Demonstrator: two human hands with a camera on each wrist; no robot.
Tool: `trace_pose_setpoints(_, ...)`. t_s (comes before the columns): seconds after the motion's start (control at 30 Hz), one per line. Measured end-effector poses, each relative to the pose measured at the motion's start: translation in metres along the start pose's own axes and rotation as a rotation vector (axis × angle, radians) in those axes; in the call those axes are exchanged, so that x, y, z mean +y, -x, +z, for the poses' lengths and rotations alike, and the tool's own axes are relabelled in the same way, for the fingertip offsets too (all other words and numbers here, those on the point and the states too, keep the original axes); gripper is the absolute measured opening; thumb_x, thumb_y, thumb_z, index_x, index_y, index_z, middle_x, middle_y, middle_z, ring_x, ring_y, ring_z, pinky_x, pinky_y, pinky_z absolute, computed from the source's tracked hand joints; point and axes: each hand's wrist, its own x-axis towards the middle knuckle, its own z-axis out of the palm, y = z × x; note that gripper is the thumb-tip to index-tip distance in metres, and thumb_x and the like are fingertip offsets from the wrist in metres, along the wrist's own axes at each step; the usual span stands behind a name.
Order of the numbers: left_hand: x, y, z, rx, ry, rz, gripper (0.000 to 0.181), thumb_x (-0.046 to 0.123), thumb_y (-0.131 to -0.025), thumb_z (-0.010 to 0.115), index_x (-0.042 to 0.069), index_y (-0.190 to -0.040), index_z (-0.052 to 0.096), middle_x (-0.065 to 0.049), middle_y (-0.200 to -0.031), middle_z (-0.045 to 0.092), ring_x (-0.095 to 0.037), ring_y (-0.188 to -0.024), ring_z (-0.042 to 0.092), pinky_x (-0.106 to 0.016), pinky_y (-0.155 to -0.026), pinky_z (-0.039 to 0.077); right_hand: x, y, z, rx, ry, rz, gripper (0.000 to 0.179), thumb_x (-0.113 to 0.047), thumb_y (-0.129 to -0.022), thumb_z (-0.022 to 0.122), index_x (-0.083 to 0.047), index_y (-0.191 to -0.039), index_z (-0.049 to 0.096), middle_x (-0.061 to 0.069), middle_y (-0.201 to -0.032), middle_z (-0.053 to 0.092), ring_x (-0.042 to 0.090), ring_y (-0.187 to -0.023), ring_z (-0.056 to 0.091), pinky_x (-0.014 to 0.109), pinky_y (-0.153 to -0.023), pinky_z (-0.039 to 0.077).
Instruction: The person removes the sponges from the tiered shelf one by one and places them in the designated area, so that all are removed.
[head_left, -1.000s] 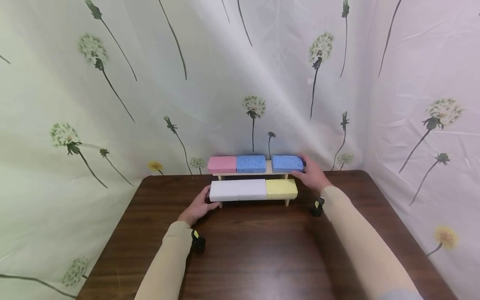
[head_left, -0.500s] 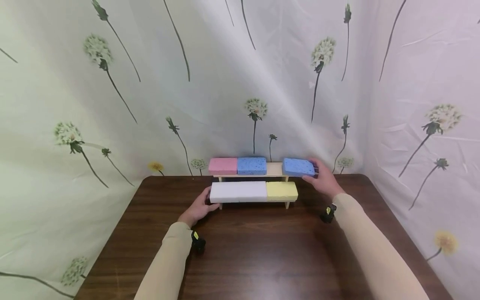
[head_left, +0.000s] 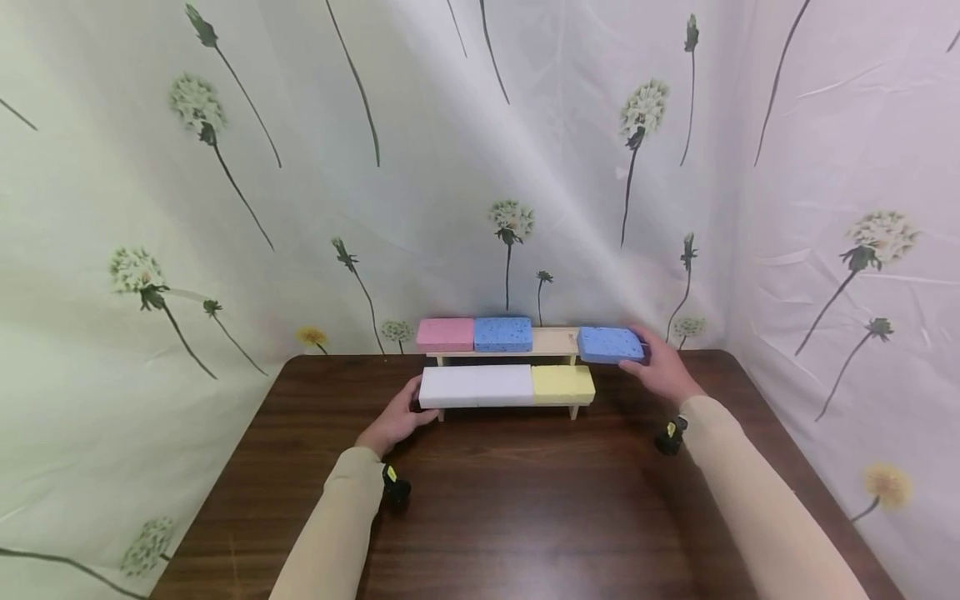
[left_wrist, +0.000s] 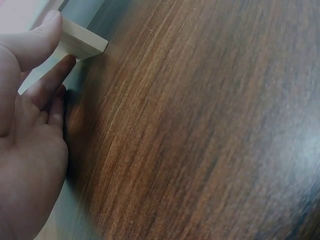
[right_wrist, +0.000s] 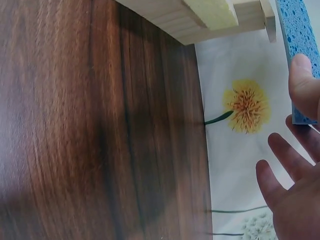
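Observation:
A two-step wooden stand (head_left: 553,339) is set at the back of the table. My left hand (head_left: 397,418) holds its left end; in the left wrist view the thumb and fingers lie about a pale wooden piece (left_wrist: 82,40). On the upper step are a pink sponge (head_left: 446,334) and a blue sponge (head_left: 503,334). White blocks (head_left: 476,385) and a yellow block (head_left: 563,383) fill the lower step. My right hand (head_left: 663,367) pinches another blue sponge (head_left: 610,343) by its right end, beyond the upper step's right end. Bare wood shows between the two blue sponges.
The dark wooden table (head_left: 525,500) stretches in front of the stand. A white curtain (head_left: 450,167) printed with dandelions hangs right behind the table's back edge and along both sides.
My right hand has carried the blue sponge to the right, from over the upper step to past its end. More bare step shows. The left hand has stayed put.

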Motion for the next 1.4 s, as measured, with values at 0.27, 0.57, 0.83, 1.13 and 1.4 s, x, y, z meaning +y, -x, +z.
trace_pose_setpoints(0.27,-0.001,0.001,-0.001,0.005,0.015,0.021,0.081,0.007,-0.097,0.074,0.006,-0.163,0.028,-0.027,-0.161,0.042,-0.043,-0.150,0.035,-0.063,-0.125,0.018,0.008,0.006,-0.003,0.001,-0.017,0.041,0.072,-0.014,-0.102,0.070,-0.001,-0.162,0.031,0.030,-0.160,0.039,0.049,-0.144,0.042,0.064,-0.118,0.034)
trace_pose_setpoints(0.57,-0.001,0.003,0.000,0.011,0.009,0.024,0.080,0.006,-0.096,0.073,0.005,-0.163,0.029,-0.027,-0.161,0.042,-0.043,-0.149,0.036,-0.063,-0.125,0.019,0.017,0.011,-0.003,0.002,-0.017,0.029,0.066,-0.011,-0.101,0.070,0.000,-0.157,0.035,0.031,-0.155,0.042,0.047,-0.139,0.044,0.065,-0.118,0.033)
trace_pose_setpoints(0.83,-0.002,0.001,0.000,0.016,0.029,0.036,0.080,0.004,-0.095,0.075,0.004,-0.162,0.031,-0.027,-0.159,0.045,-0.042,-0.149,0.038,-0.061,-0.126,0.020,0.026,0.018,0.000,-0.005,0.026,0.042,0.066,-0.013,-0.102,0.069,0.003,-0.157,0.036,0.034,-0.154,0.043,0.050,-0.140,0.044,0.066,-0.117,0.033)
trace_pose_setpoints(1.13,-0.006,0.001,0.001,0.012,0.018,0.046,0.080,0.005,-0.095,0.075,0.004,-0.161,0.031,-0.027,-0.158,0.046,-0.042,-0.148,0.039,-0.061,-0.125,0.020,0.045,0.020,0.004,-0.037,0.049,0.075,0.072,-0.018,-0.102,0.070,0.007,-0.158,0.033,0.035,-0.156,0.040,0.049,-0.137,0.046,0.066,-0.115,0.036)
trace_pose_setpoints(1.4,-0.005,0.000,0.002,0.019,0.018,0.039,0.080,0.004,-0.095,0.075,0.004,-0.162,0.031,-0.026,-0.158,0.046,-0.040,-0.149,0.038,-0.059,-0.126,0.020,0.052,0.025,0.011,-0.037,0.123,0.069,0.068,-0.016,-0.100,0.072,0.007,-0.155,0.039,0.038,-0.153,0.041,0.052,-0.138,0.044,0.067,-0.116,0.033)
